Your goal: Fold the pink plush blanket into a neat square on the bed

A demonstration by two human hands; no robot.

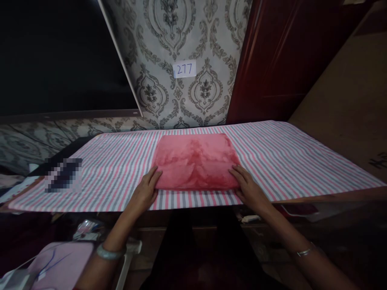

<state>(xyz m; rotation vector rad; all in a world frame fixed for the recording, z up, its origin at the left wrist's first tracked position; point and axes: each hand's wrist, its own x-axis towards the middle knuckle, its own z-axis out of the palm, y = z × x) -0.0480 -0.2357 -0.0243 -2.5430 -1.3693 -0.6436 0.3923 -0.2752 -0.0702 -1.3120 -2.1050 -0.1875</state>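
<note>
A folded pink plush cloth (196, 167), mottled with darker red patches, lies as a flat rectangle on a striped tablecloth (115, 161). At its near left corner my left hand (148, 187) is closed on the edge, fingertips on top and the thumb low at the side. My right hand (248, 188) grips the near right corner the same way. The underside of the cloth and whatever the thumbs press against are hidden. A bangle (109, 252) circles my left wrist, and a thin bracelet (304, 252) sits on the right.
Behind the table stand a large dark screen (60, 60) at left and a patterned wall with a "277" label (184, 69). A dark red door panel (278, 60) and a cardboard box (347, 100) are at right. A pink-topped seat (60, 262) is below left.
</note>
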